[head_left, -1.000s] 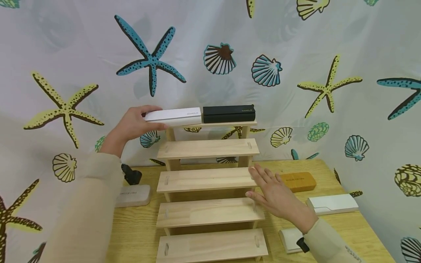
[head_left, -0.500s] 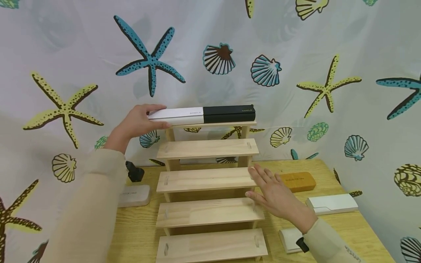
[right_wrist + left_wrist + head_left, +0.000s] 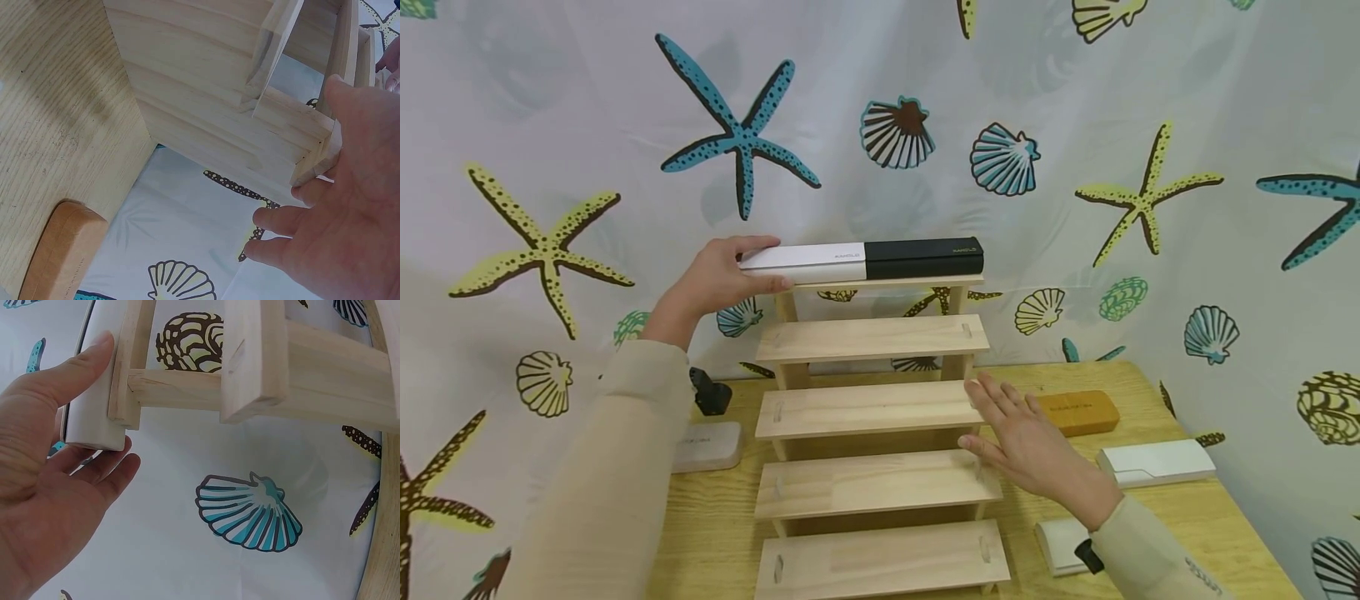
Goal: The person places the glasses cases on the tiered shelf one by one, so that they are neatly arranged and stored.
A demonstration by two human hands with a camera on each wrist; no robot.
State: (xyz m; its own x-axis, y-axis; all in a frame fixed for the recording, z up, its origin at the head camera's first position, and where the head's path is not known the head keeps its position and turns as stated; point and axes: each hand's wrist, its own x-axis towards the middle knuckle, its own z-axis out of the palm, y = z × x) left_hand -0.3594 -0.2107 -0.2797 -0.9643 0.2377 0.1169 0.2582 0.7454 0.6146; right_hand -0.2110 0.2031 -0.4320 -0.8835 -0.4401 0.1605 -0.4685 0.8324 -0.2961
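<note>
Left hand grips the white glasses case — push too far right and the black case might slide off. Right hand — straight-fingered.

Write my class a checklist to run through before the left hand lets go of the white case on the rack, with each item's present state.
1. Left hand grips the white case: ok.
2. White case meets the black case with no visible gap: ok.
3. White case lies wholly over the top shelf: not ok, its left end overhangs.
4. Right hand touches the rack: ok.
5. Orange case lies on the table: ok.
6. Cases' contents: cannot tell.
</note>
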